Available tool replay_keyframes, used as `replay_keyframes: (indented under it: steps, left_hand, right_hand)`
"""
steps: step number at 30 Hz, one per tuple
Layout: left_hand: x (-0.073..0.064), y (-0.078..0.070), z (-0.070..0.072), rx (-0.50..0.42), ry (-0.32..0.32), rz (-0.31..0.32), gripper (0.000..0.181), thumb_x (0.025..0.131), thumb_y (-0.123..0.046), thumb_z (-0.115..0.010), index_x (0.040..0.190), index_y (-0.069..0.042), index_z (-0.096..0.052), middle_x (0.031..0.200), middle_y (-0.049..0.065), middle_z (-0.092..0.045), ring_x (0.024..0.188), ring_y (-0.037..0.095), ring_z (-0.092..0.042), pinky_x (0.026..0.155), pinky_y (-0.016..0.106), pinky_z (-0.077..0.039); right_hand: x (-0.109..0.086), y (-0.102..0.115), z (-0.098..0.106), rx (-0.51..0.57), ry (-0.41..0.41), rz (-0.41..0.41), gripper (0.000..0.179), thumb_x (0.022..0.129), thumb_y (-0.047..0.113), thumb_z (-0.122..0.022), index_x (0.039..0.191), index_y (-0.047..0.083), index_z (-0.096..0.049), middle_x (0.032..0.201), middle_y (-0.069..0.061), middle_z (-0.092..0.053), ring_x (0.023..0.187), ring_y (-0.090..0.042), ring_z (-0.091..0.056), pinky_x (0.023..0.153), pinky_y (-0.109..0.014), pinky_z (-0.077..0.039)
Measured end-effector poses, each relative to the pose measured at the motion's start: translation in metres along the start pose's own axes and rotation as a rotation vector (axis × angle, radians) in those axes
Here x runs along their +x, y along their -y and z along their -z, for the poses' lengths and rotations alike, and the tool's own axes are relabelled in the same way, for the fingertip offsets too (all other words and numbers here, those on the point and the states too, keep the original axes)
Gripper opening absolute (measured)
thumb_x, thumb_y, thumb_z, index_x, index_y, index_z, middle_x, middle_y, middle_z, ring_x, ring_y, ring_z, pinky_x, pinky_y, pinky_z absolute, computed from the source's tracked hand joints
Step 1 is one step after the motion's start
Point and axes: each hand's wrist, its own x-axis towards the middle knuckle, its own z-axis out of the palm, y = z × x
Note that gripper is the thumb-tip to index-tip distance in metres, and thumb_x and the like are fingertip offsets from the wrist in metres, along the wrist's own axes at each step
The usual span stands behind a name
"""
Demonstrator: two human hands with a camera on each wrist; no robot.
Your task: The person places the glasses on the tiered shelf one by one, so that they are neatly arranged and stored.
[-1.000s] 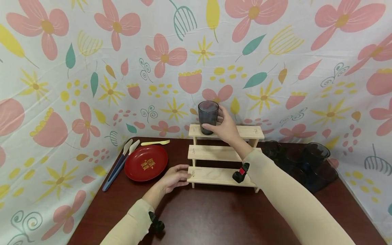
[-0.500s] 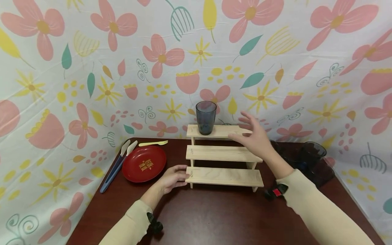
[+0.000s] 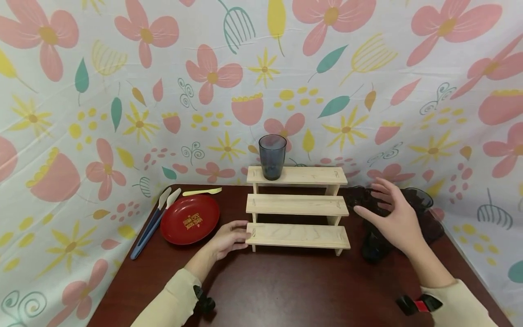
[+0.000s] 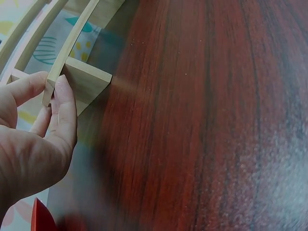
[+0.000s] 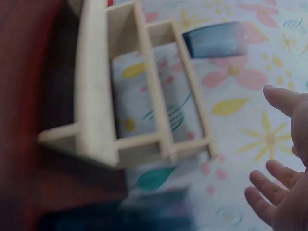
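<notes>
A three-tier wooden shelf (image 3: 298, 205) stands on the table. My left hand (image 3: 226, 238) pinches the left end of its lowest board; in the left wrist view, thumb and fingers lie on either side of the board (image 4: 60, 60). One dark tinted glass (image 3: 272, 156) is upright at the left end of the top tier. On the right, my right hand (image 3: 396, 218) has its fingers spread and holds nothing. It is over several dark glasses (image 3: 373, 247), which it partly hides. The right wrist view shows the glass (image 5: 216, 40) on the shelf, apart from that hand.
Left of the shelf lies a red plate (image 3: 189, 220) with gold markings. Two knives (image 3: 153, 227) with blue handles lie beside it, and a pale yellow fork (image 3: 202, 191) lies behind. A flower-print cloth (image 3: 212, 104) hangs behind the table (image 3: 286, 286).
My right hand has let go of the glass on the top tier and moved right, over the other glasses. The left hand still holds the shelf's end.
</notes>
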Motion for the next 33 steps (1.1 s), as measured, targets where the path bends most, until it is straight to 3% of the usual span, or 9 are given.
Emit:
replay_keyframes:
  steps: [5,9,12,17,19,23,26,30,33]
  left_hand:
    - [-0.001,0.0,0.001,0.001,0.001,0.005,0.058,0.095,-0.003,-0.07,0.147,0.004,-0.045,0.125,0.021,-0.062,0.095,0.023,-0.069,0.083,0.037,-0.06]
    - [-0.001,0.0,0.001,0.004,0.003,0.002,0.059,0.094,-0.003,-0.071,0.147,0.005,-0.045,0.124,0.021,-0.063,0.094,0.023,-0.069,0.082,0.036,-0.06]
    - [-0.001,0.001,0.0,0.008,0.001,-0.002,0.059,0.094,-0.002,-0.071,0.146,0.005,-0.045,0.122,0.02,-0.064,0.093,0.023,-0.069,0.081,0.036,-0.06]
    - [0.0,0.0,0.0,0.008,-0.008,0.0,0.06,0.093,-0.003,-0.072,0.147,0.004,-0.046,0.12,0.019,-0.065,0.092,0.022,-0.07,0.08,0.035,-0.059]
    - [0.0,0.0,0.0,0.006,-0.009,0.002,0.06,0.093,-0.003,-0.072,0.147,0.004,-0.046,0.121,0.019,-0.065,0.093,0.022,-0.07,0.08,0.035,-0.059]
    - [0.001,0.0,0.0,0.011,-0.013,0.003,0.06,0.093,-0.004,-0.072,0.147,0.003,-0.046,0.121,0.019,-0.065,0.093,0.022,-0.07,0.08,0.035,-0.059]
    - [0.001,0.001,0.0,0.016,-0.015,0.006,0.06,0.093,-0.004,-0.072,0.147,0.003,-0.046,0.121,0.019,-0.065,0.093,0.022,-0.07,0.08,0.035,-0.059]
    - [0.001,0.001,0.0,0.02,-0.014,0.007,0.06,0.093,-0.004,-0.072,0.147,0.003,-0.046,0.121,0.019,-0.065,0.093,0.022,-0.07,0.081,0.035,-0.059]
    - [0.0,0.001,0.0,0.026,-0.011,0.004,0.06,0.093,-0.004,-0.072,0.147,0.004,-0.046,0.121,0.019,-0.065,0.093,0.023,-0.07,0.081,0.035,-0.059]
  right_hand:
    - [-0.023,-0.025,0.004,-0.072,-0.055,-0.035,0.093,0.086,0.032,-0.088,0.162,0.025,-0.034,0.151,-0.012,-0.051,0.13,-0.036,-0.05,0.098,-0.011,-0.032]
    - [-0.039,-0.04,0.003,-0.075,-0.052,-0.081,0.094,0.087,0.033,-0.087,0.163,0.021,-0.033,0.157,-0.015,-0.044,0.136,-0.042,-0.044,0.113,-0.042,-0.036]
    - [-0.05,-0.05,-0.001,-0.056,-0.048,-0.115,0.096,0.088,0.033,-0.086,0.164,0.016,-0.03,0.16,-0.02,-0.038,0.138,-0.048,-0.04,0.106,-0.067,-0.033]
    - [-0.066,-0.062,-0.013,0.012,-0.068,-0.183,0.103,0.088,0.029,-0.086,0.166,0.015,-0.02,0.161,-0.022,-0.035,0.143,-0.05,-0.034,0.103,-0.076,-0.028]
    - [-0.071,-0.066,-0.017,0.031,-0.071,-0.219,0.107,0.088,0.029,-0.086,0.167,0.017,-0.014,0.161,-0.022,-0.035,0.144,-0.049,-0.032,0.102,-0.074,-0.03]
    - [-0.079,-0.075,-0.023,0.041,-0.054,-0.289,0.115,0.088,0.032,-0.086,0.167,0.019,-0.003,0.159,-0.022,-0.037,0.14,-0.047,-0.038,0.095,-0.034,-0.046]
    - [-0.083,-0.082,-0.026,0.04,-0.042,-0.314,0.116,0.088,0.032,-0.086,0.167,0.017,-0.002,0.155,-0.024,-0.041,0.127,-0.028,-0.052,0.075,-0.01,-0.041]
    - [-0.087,-0.089,-0.028,0.043,-0.033,-0.329,0.116,0.087,0.032,-0.087,0.167,0.016,-0.004,0.148,-0.023,-0.045,0.099,0.001,-0.052,0.067,-0.011,-0.044]
    - [-0.091,-0.092,-0.029,0.041,-0.023,-0.346,0.117,0.086,0.033,-0.088,0.167,0.015,-0.006,0.145,-0.022,-0.046,0.089,0.004,-0.05,0.065,-0.013,-0.044]
